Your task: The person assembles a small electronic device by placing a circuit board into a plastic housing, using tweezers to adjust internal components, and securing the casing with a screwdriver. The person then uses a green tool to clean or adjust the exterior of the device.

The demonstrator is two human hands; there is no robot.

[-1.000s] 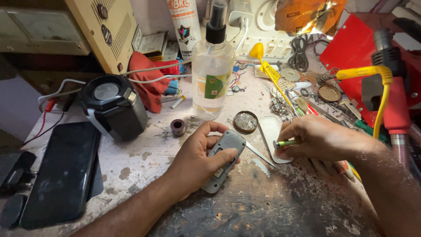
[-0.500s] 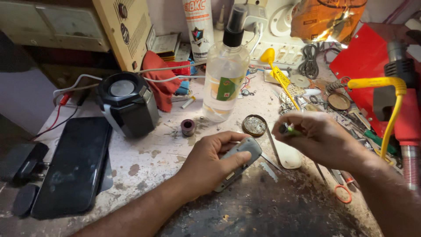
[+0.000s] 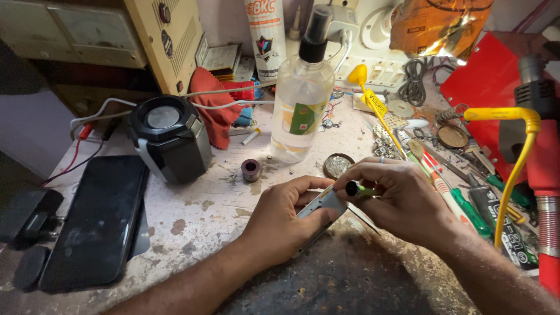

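Observation:
My left hand [image 3: 286,219] grips a small grey phone-like device [image 3: 319,211], held flat just above the worn workbench. My right hand [image 3: 402,201] pinches a thin green-handled screwdriver [image 3: 359,189], its black end at the device's upper edge. Both hands meet near the middle of the view. The device's lower part is hidden under my left fingers.
A clear spray bottle [image 3: 300,99] stands behind the hands, a small round tin [image 3: 337,165] beside it. A black speaker [image 3: 169,137] and a dark phone [image 3: 96,219] lie left. Screwdrivers [image 3: 461,204], a yellow cable [image 3: 513,169] and red gear crowd the right.
The view has drawn closer to the bench. My right hand has brought the screwdriver in from the right to the device's upper edge. My left hand keeps hold of the device.

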